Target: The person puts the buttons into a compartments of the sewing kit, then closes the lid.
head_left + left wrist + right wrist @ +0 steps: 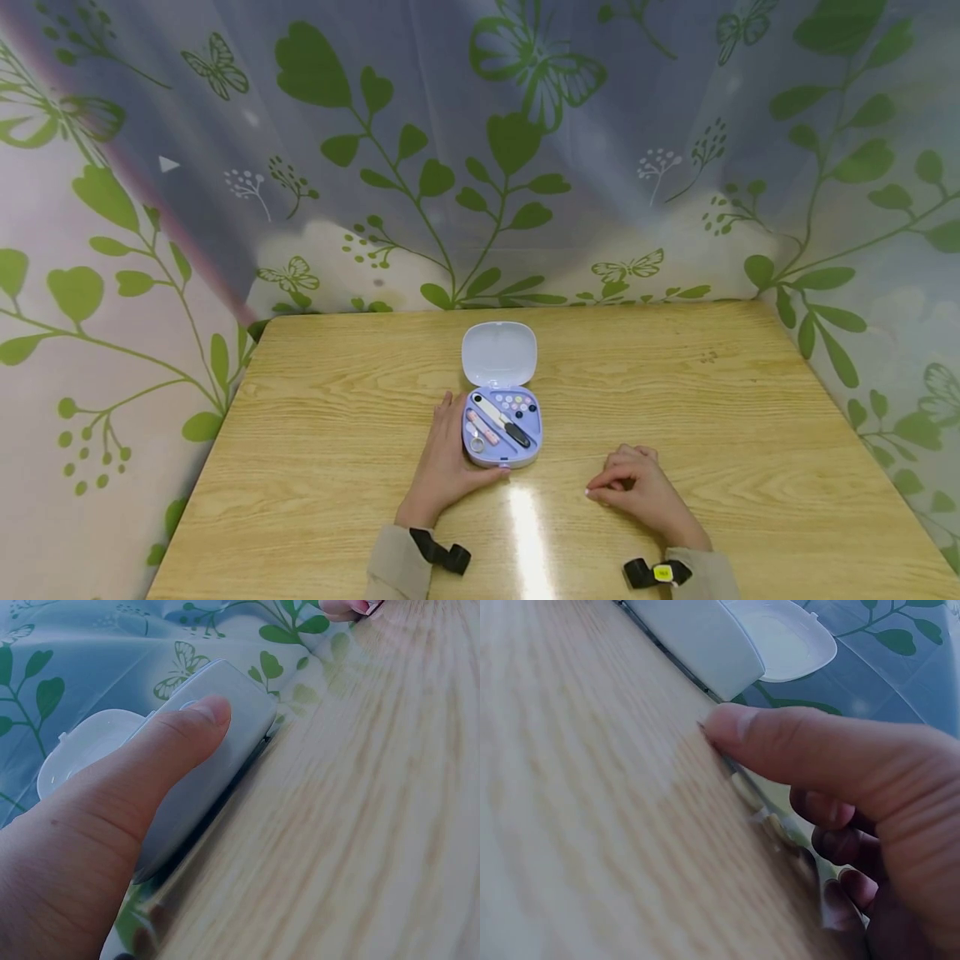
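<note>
A lilac sewing kit box [534, 454] lies on the table with its white lid [499, 354] tipped back. My left hand [444, 467] holds the box at its left and front sides; in the left wrist view, its thumb [180, 739] presses the front wall. The box contains a white tool with a black handle [516, 433], a pink-ended tube [482, 427], a silver ring [477, 445] and several small buttons [517, 402]. To the right, my right hand [637, 492] pinches a tiny thin thing, mostly hidden; its dark tip [701, 724] shows by the thumb.
The wood-grain table [337, 400] extends on both sides of the box. Behind it hangs a curtain [420, 167] printed with leaves and butterflies. A bright light reflection [528, 533] lies on the tabletop between the hands.
</note>
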Motion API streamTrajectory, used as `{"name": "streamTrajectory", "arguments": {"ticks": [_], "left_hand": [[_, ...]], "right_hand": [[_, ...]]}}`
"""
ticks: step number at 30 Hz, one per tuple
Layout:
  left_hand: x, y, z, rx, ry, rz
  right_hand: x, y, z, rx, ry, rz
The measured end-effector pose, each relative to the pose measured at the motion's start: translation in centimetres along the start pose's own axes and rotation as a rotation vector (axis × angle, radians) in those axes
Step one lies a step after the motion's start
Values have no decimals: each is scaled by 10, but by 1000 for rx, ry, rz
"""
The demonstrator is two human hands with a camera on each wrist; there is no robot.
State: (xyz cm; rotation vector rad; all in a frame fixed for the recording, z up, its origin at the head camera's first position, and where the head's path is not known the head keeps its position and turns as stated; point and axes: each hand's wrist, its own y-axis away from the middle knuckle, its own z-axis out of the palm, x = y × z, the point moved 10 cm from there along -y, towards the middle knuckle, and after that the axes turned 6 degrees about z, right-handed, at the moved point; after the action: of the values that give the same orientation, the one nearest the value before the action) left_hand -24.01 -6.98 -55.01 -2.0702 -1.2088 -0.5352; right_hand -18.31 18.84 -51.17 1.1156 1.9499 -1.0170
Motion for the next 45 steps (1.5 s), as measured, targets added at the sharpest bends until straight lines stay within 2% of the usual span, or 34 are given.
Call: {"name": "streamTrajectory", "arguments": {"ticks": [4,6,10,17,24,27,35,45], "left_hand": [[1,0,0,7,-3,8],[1,0,-1,14,-7,16],[2,0,-1,13,-8,15],[3,0,-2,7,-1,8],[3,0,-2,17,-9,24],[3,0,-2,14,-9,24],[5,0,-3,24,-13,33],[8,-1,-5,35,-8,44]], "right_hand": [[24,3,2,-6,20,-8],[25,4,2,-1,33,-8],[21,3,2,13,59,16],[3,-1,-1,36,44,43],[20,-1,-2,30,74,87],[22,-3,-4,24,75,84],[13,-12,-7,55,88,25],[5,-30,-10,63,103,17]]}}
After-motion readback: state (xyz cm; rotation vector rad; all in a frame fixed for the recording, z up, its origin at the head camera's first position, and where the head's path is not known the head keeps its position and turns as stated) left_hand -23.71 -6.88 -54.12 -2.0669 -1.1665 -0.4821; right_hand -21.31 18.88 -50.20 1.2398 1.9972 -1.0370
